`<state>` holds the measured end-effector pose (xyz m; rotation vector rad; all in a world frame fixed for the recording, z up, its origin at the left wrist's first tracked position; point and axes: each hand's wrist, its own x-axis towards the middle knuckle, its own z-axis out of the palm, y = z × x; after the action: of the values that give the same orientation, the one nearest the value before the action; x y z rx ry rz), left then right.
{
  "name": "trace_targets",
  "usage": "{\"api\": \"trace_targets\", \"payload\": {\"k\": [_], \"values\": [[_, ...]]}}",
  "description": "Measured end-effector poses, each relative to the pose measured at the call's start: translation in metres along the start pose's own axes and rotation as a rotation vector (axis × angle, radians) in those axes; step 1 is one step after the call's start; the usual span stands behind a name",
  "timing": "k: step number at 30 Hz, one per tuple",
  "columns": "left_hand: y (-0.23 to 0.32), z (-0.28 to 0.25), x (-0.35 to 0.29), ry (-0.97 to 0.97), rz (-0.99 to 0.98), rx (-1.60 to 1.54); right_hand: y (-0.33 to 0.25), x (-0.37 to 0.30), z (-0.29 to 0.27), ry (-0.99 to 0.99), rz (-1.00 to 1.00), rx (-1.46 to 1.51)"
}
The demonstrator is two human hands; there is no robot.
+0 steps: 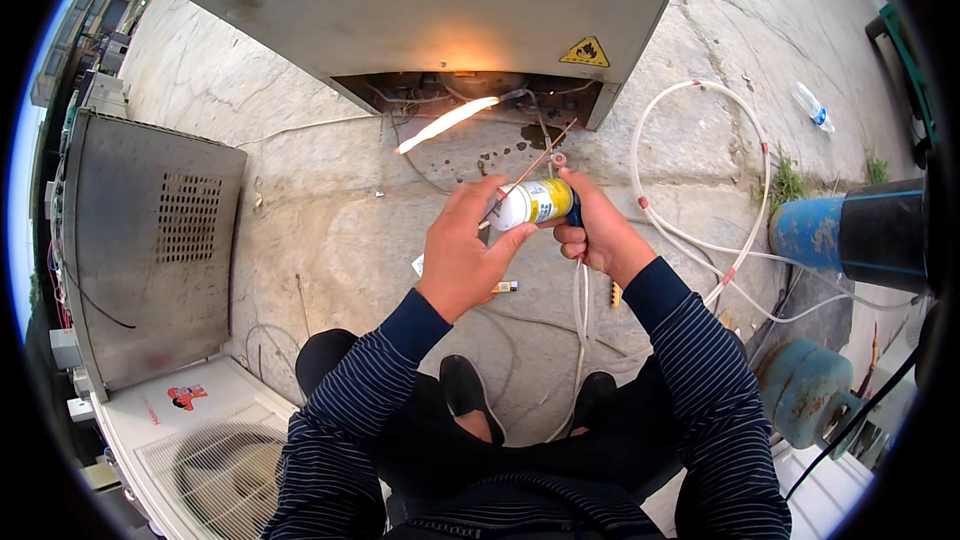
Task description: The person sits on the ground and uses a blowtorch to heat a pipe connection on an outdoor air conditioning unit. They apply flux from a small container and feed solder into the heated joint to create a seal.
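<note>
Two hands hold a small gas torch canister in front of an opened outdoor air-conditioner unit.

The left hand (462, 245) has its grip closed around the white base end of the yellow-and-white canister (535, 202), fingers curled over it, while the right hand (597, 230) has its grip wrapped around the other end, at a dark blue handle. A thin rod (535, 167) slants up between the two hands. The canister lies on its side, raised above the concrete floor (330, 200), level with the unit's open base. A bright flame (446, 123) burns just beyond the hands, inside the opening of the grey unit (420, 0). White hose (700, 170) loops to the right, near a blue cylinder (810, 232).
</note>
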<state>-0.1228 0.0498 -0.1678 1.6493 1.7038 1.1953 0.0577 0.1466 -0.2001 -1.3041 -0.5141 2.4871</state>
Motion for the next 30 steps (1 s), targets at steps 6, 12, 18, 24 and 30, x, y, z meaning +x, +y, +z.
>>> {"api": "trace_targets", "payload": {"k": [6,12,18,24,30], "values": [[0.004,-0.014,-0.002,-0.052,-0.017,0.100,0.003,0.001,0.008,-0.049,-0.006,-0.012],[0.010,-0.015,-0.001,-0.049,0.016,0.199,0.012,0.010,0.001,-0.045,-0.023,0.024],[-0.003,-0.009,0.002,-0.042,-0.014,0.064,0.015,0.006,0.008,-0.059,-0.015,0.089],[-0.006,-0.020,0.008,-0.120,0.107,0.018,0.014,-0.001,0.013,-0.087,0.006,0.035],[0.001,-0.002,0.004,0.045,-0.245,-0.140,0.019,0.008,0.014,-0.083,-0.070,0.111]]}}
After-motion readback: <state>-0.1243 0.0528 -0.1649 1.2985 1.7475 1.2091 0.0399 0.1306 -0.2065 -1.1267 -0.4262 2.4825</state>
